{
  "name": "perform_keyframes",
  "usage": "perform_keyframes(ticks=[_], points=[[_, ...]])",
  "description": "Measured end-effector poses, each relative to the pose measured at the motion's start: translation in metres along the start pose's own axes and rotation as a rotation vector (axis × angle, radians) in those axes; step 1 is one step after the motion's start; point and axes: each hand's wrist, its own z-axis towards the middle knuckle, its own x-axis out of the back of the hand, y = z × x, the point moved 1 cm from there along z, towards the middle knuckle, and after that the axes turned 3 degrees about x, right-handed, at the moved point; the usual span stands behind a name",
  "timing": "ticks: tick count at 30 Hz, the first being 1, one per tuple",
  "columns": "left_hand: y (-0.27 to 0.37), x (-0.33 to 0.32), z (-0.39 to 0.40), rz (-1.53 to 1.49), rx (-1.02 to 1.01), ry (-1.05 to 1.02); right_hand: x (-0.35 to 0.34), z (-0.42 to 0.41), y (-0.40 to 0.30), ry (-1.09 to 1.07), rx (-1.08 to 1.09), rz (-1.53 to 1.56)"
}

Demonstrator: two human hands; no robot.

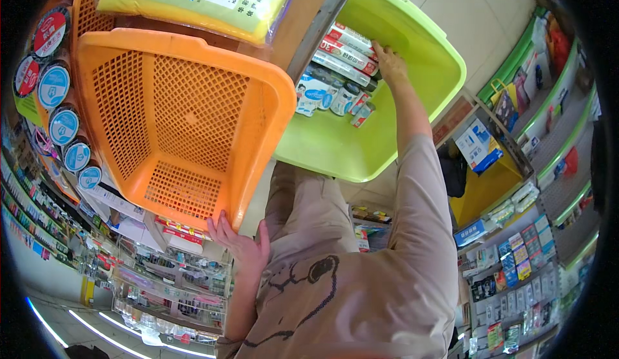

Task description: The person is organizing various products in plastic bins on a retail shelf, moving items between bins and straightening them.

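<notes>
An orange mesh plastic basket (191, 112) stands tilted on the left, its inside bare. My left hand (244, 243) has its fingers apart, with the fingertips at the basket's lower corner. On the right, my right hand (390, 64) reaches into a lime-green plastic bin (338, 153). Its fingers touch the ends of long red-and-white packages (350, 54), which lie side by side; whether they grip one is hard to see. Below these packages are a white-and-blue pack (314, 93), a dark-capped container (345, 98) and small red-and-white boxes (362, 114).
A yellow plastic-wrapped package (198, 1) lies on the wooden surface (309, 25) above the basket. Several round-lidded containers (64, 126) line the far left. Stocked shelves (517, 262) stand at right, with a yellow bin (478, 189) nearby. Pale floor tiles (464, 10) show beyond the green bin.
</notes>
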Motion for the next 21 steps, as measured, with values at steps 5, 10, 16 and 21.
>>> perform_keyframes(ticks=[5, 10, 16, 21], points=[[0.000, 0.002, 0.004, 0.002, -0.003, 0.001, 0.006, -0.002, -0.005, 0.069, 0.078, -0.077], [0.006, 0.004, -0.005, -0.003, -0.093, 0.338, 0.007, 0.004, -0.017, 0.156, 0.064, -0.032], [0.053, -0.081, 0.002, -0.889, 0.285, -0.543, 0.019, 0.006, -0.050, 0.114, 0.114, 0.102], [0.042, -0.201, 0.053, -1.553, 0.926, -0.538, 0.003, 0.011, -0.063, 0.091, 0.044, 0.250]])
